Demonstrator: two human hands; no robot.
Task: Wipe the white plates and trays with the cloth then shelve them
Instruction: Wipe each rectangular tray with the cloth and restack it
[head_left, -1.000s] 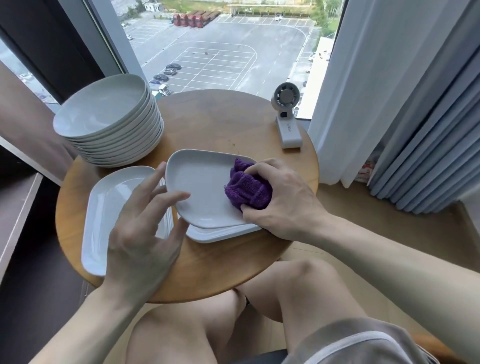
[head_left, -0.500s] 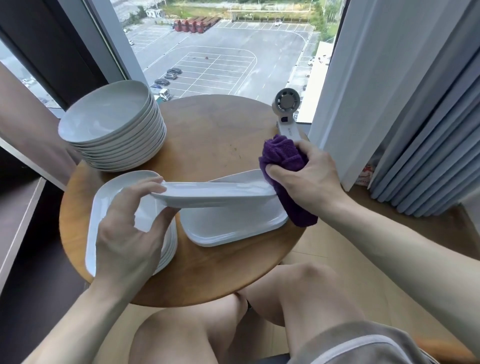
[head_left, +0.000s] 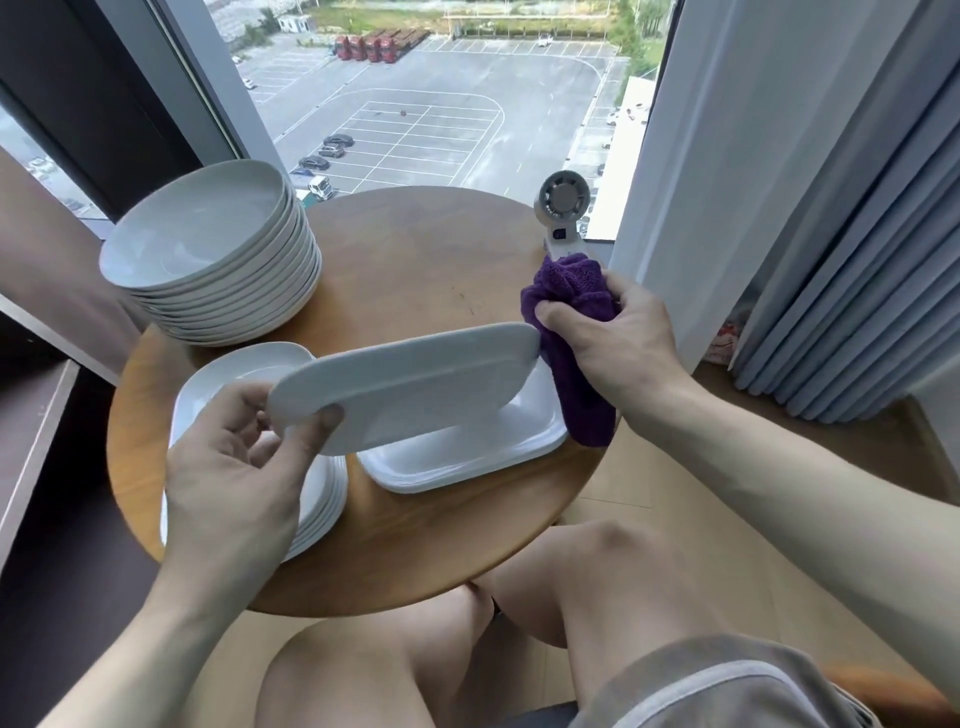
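In the head view, wiping is under way: the left hand (head_left: 234, 467) is gripping one end of a white tray (head_left: 415, 384), tilting it on edge over the tray stack (head_left: 467, 457) at the tabletop's (head_left: 426, 260) near right edge. The right hand (head_left: 613, 348) is clutching the purple cloth (head_left: 571, 296) against the tray's other end. Next, I judge, the cloth is needing a sweep across the glossy, unmarked face.

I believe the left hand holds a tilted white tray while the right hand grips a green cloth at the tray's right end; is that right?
Not quite: the head view shows the cloth is purple, not green. Otherwise yes: the left hand holds a tilted white tray while the right hand grips the cloth at the tray's right end.
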